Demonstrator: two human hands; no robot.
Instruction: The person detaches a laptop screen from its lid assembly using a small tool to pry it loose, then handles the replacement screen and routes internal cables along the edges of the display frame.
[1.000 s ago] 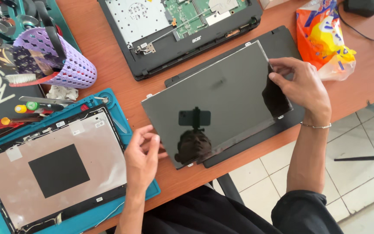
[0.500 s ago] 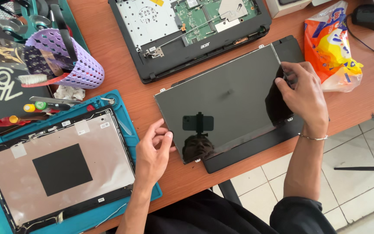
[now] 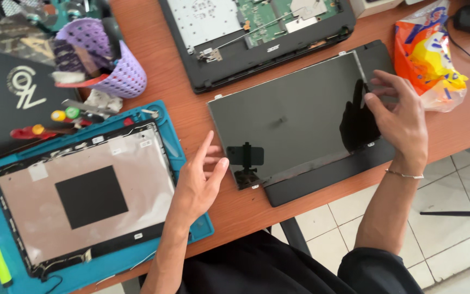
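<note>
Glossy black, the bare screen panel lies flat on a dark laptop lid on the wooden desk. Right hand pinches its right edge; left hand hovers open near its left corner. An opened laptop base sits just behind it.

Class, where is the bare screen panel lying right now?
In the head view, the screen panel lies right of centre on a black lid, between the opened laptop base and the right hand.

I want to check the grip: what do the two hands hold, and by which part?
The right hand pinches the right edge of the flat dark glossy screen panel. The left hand is open beside its left edge, holding nothing.
</note>
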